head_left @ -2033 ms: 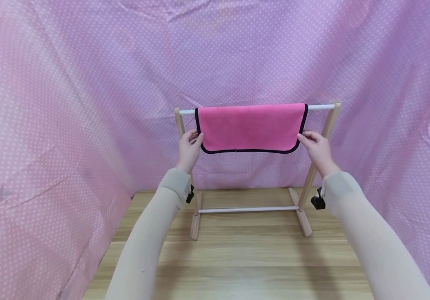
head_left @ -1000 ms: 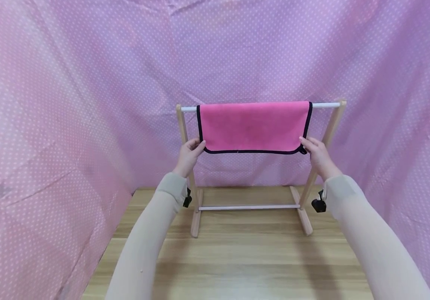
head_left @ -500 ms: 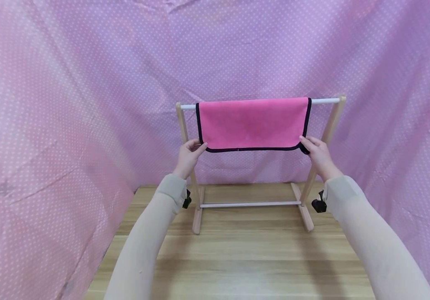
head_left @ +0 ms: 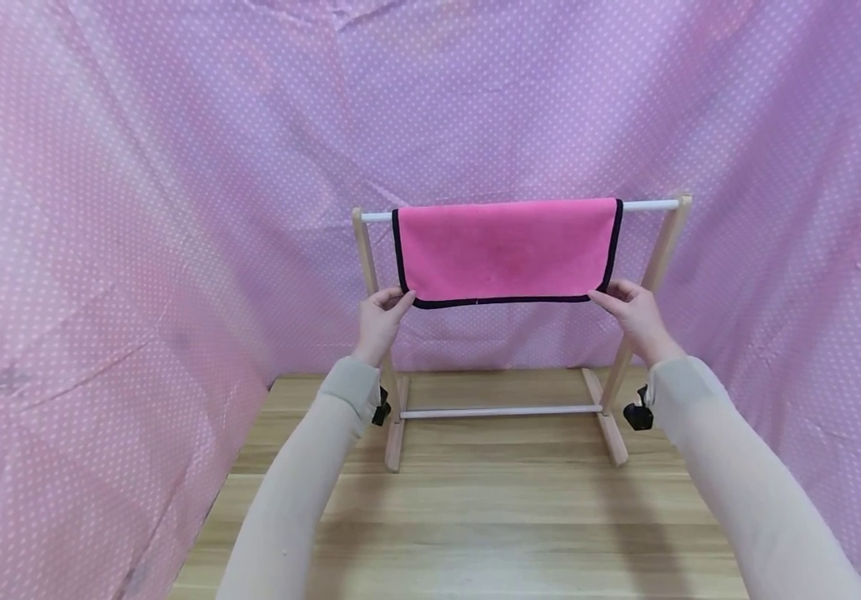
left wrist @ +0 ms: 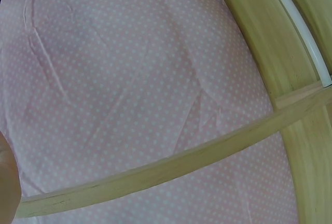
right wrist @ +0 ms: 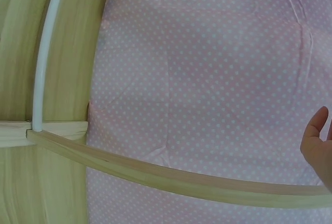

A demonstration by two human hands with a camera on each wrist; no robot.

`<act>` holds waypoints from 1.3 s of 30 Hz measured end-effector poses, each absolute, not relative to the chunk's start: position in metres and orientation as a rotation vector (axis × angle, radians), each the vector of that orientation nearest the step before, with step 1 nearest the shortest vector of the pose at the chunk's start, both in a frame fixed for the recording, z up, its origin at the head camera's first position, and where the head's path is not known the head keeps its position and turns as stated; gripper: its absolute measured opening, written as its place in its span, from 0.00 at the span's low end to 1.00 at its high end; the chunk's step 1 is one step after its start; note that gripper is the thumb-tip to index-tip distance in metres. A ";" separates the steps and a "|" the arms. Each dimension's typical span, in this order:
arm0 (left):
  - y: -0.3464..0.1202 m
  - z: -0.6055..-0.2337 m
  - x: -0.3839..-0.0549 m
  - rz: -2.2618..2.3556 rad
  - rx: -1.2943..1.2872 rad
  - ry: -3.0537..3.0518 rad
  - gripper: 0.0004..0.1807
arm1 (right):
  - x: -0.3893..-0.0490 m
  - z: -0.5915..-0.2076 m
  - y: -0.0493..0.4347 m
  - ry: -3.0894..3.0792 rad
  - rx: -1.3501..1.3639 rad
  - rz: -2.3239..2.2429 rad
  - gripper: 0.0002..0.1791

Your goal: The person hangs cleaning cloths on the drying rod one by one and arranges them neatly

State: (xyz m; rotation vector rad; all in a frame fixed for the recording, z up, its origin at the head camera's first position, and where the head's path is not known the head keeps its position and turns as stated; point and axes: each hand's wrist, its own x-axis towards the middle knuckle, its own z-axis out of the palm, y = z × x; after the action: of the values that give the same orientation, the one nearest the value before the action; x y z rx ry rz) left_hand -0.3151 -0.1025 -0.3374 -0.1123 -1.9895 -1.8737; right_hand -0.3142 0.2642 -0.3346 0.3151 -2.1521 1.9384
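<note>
A pink cloth (head_left: 508, 250) with black edging hangs folded over the white top bar (head_left: 651, 205) of a small wooden rack (head_left: 666, 246). At its lower left corner my left hand (head_left: 379, 323) pinches the black edge between thumb and fingers. My right hand (head_left: 638, 318) pinches the lower right corner the same way. Only a sliver of the left hand (left wrist: 8, 182) shows in the left wrist view. Part of the right hand (right wrist: 319, 149) appears at the right edge of its wrist view. The cloth is outside both wrist views.
The rack's feet (head_left: 395, 443) stand on a wood-grain table (head_left: 490, 517), joined by a low white bar (head_left: 501, 412). Pink dotted fabric (head_left: 137, 208) surrounds the table at the back and sides. Black wrist devices (head_left: 638, 414) hang below the sleeves.
Both hands have slid down the cloth's side edges to its lower corners. In the last half second the right hand has shifted slightly down, and the lower right corner no longer flares outward.
</note>
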 end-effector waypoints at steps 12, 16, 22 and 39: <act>-0.099 -0.338 -0.314 -1.887 -0.087 -1.919 0.12 | -0.312 -0.343 0.257 -2.041 0.247 2.099 0.10; -0.096 -0.340 -0.315 -1.880 -0.095 -1.903 0.11 | -0.314 -0.346 0.256 -1.967 0.219 2.170 0.11; -0.096 -0.341 -0.314 -1.864 -0.102 -1.887 0.02 | -0.314 -0.341 0.256 -1.911 0.199 2.208 0.14; -0.095 -0.344 -0.312 -1.852 -0.066 -1.890 0.04 | -0.312 -0.333 0.250 -1.854 0.153 2.241 0.16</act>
State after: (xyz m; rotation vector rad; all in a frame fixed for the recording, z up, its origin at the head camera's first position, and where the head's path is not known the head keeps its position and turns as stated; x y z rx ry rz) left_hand -0.3122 -0.0952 -0.3444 -0.0663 -1.8903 -1.8524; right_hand -0.3121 0.2498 -0.3329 0.1527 -1.8539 2.2412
